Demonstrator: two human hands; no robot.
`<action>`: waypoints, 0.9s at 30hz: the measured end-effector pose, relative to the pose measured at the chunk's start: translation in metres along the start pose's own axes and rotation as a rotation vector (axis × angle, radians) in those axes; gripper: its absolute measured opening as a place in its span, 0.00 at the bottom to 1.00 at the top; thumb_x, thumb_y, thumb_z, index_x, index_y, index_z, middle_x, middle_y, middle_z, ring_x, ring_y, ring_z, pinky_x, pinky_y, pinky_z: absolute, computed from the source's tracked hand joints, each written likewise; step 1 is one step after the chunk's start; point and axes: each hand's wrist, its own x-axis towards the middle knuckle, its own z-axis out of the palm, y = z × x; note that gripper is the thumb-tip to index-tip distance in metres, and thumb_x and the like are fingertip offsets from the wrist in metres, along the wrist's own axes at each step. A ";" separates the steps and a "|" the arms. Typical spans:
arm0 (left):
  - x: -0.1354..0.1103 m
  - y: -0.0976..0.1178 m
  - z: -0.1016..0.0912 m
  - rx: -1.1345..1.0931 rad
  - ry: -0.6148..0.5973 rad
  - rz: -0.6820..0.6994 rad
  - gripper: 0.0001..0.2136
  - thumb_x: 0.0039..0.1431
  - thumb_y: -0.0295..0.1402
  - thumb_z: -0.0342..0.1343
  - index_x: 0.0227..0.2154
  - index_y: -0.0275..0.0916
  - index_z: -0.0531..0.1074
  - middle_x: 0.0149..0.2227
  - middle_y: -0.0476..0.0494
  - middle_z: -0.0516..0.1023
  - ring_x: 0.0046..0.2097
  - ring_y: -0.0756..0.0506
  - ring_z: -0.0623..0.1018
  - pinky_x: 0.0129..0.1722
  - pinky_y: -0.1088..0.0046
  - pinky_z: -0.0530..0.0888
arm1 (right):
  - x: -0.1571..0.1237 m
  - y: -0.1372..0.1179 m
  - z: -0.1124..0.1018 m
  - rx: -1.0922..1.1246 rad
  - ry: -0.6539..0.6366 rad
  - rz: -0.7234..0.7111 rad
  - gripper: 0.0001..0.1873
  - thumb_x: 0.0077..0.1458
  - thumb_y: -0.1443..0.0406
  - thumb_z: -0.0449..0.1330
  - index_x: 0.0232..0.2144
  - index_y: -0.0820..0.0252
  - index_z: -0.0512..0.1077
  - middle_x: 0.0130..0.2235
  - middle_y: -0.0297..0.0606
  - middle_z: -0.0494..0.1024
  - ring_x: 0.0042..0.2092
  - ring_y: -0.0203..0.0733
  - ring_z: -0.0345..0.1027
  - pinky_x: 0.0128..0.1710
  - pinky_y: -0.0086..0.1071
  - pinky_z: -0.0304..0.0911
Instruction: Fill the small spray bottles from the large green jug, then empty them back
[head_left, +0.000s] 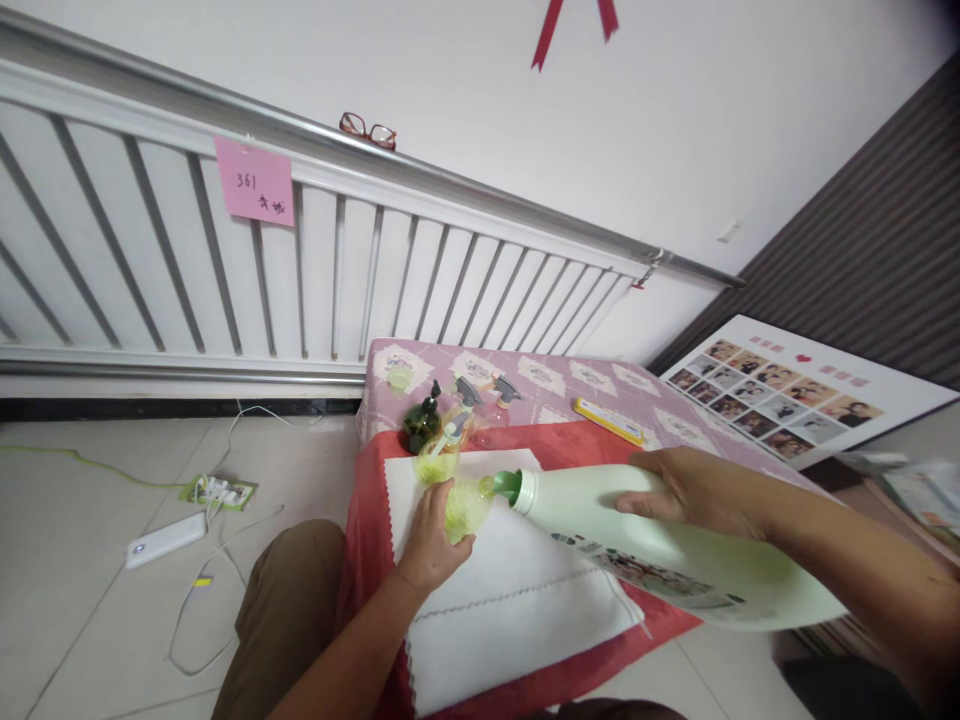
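Note:
My right hand (675,490) grips a large pale-green jug (720,560), tipped nearly level with its green pouring spout (508,486) pointing left. The spout meets the mouth of a small clear bottle (463,512) that holds yellowish-green liquid. Around this small bottle wrap the fingers of my left hand (435,540). Just behind stand another bottle with yellow liquid (436,462), a dark green pump bottle (420,425) and a pinkish spray bottle (495,415). Under the hands lies a white cloth (517,610) with zigzag edges, on a red cloth (577,440).
A yellow box (609,421) and a small pale-green cup (400,376) sit on the purple patterned tabletop (540,370). Behind runs a white radiator (420,290) with glasses (367,131) on its pipe. A power strip (221,491), a white power bank (166,540) and cables lie on the floor.

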 end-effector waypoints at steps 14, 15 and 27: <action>0.000 0.002 -0.002 -0.002 -0.007 -0.011 0.38 0.44 0.28 0.60 0.59 0.39 0.53 0.57 0.36 0.62 0.60 0.36 0.63 0.61 0.52 0.61 | 0.002 -0.001 -0.001 -0.006 0.010 -0.003 0.25 0.51 0.43 0.52 0.30 0.57 0.70 0.34 0.43 0.80 0.36 0.51 0.73 0.34 0.38 0.63; 0.000 0.002 -0.002 -0.001 -0.007 -0.011 0.38 0.44 0.28 0.60 0.59 0.40 0.52 0.57 0.36 0.62 0.60 0.36 0.63 0.61 0.51 0.61 | 0.002 -0.001 0.000 -0.009 0.009 -0.001 0.25 0.51 0.43 0.52 0.30 0.57 0.70 0.34 0.43 0.80 0.36 0.51 0.73 0.34 0.37 0.63; 0.000 0.002 -0.001 -0.005 -0.003 -0.017 0.37 0.44 0.28 0.60 0.59 0.40 0.53 0.57 0.37 0.62 0.61 0.36 0.63 0.61 0.53 0.62 | 0.001 -0.003 0.000 -0.029 0.017 0.004 0.24 0.51 0.43 0.52 0.29 0.57 0.70 0.33 0.43 0.79 0.35 0.50 0.72 0.33 0.37 0.63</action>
